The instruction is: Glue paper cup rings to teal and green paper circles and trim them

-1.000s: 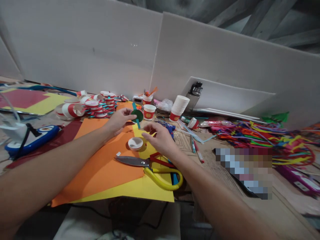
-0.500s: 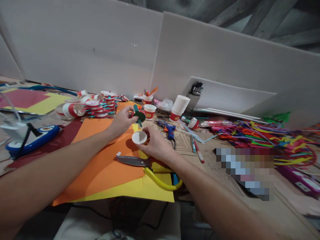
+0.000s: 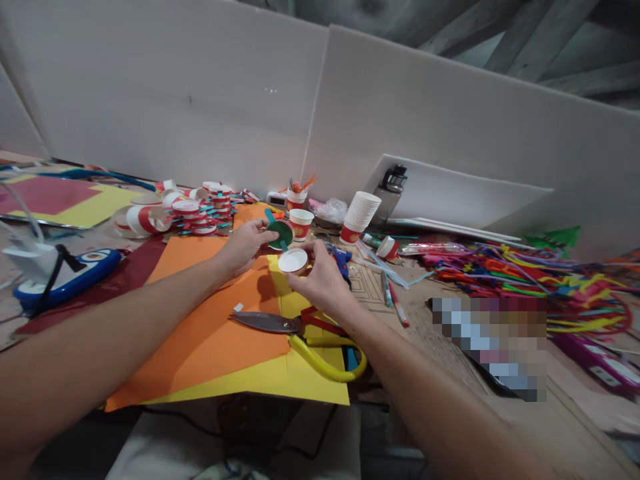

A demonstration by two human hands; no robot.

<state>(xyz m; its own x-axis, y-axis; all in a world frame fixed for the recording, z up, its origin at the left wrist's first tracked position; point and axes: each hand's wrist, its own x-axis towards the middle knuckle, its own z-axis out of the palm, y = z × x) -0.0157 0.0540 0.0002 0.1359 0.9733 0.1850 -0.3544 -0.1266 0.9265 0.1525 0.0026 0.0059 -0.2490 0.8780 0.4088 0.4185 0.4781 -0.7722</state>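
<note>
My left hand (image 3: pixel 246 247) pinches a dark green paper disc (image 3: pixel 282 233) that has a teal strip sticking out at its top and bottom. A pale, reddish rim shows around the disc's edge. My right hand (image 3: pixel 323 277) is closed around a short white cup piece (image 3: pixel 293 261), its round white face tilted up toward me. The two pieces are close together, and the strip's lower end meets the cup piece's far edge in this view. Below my hands, scissors (image 3: pixel 265 322) with red and yellow handles lie on orange paper (image 3: pixel 200 327) and yellow paper (image 3: pixel 300 383).
Behind my hands stand a paper cup (image 3: pixel 301 224) and a cup stack (image 3: pixel 360 217). A blue glue gun (image 3: pixel 343 259) lies partly hidden by my right hand. Cut cup rings (image 3: pixel 200 210) pile up at left, near a power strip (image 3: pixel 70 280). Pipe cleaners (image 3: pixel 530 267) spread at right.
My right hand has moved up and slightly right with the cup piece, nearer to the green disc. The disc has turned slightly, and the scissors' red handle now shows.
</note>
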